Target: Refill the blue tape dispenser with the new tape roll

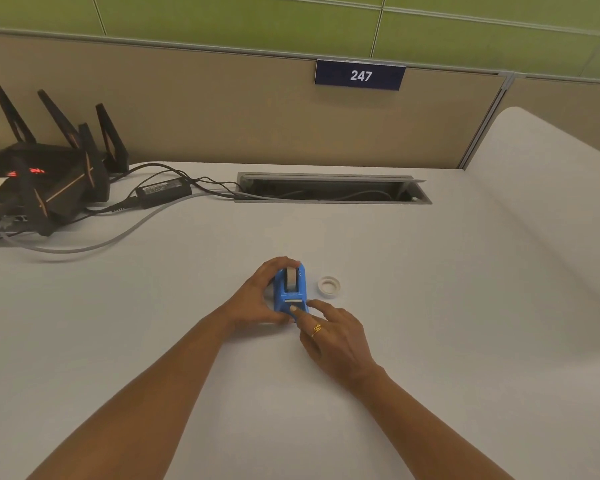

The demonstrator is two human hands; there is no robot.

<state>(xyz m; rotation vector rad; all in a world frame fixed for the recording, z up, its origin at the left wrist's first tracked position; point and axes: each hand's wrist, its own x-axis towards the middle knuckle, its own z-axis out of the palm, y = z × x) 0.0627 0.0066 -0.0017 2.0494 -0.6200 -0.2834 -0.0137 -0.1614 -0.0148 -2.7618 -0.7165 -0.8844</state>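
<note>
The blue tape dispenser (292, 292) stands on the white desk (430, 323) in the middle of the view, with a tape roll (290, 277) seated upright in it. My left hand (257, 296) wraps around the dispenser's left side and back. My right hand (329, 336), with a gold ring, presses its index fingertip on the dispenser's front end by the cutter. A small white ring-shaped core (329, 286) lies flat on the desk just right of the dispenser, apart from both hands.
A black router (42, 174) with several antennas sits at the far left with a power brick (163, 191) and cables. An open cable tray (329, 192) is sunk in the desk behind. A partition with a "247" sign (360, 75) closes the back.
</note>
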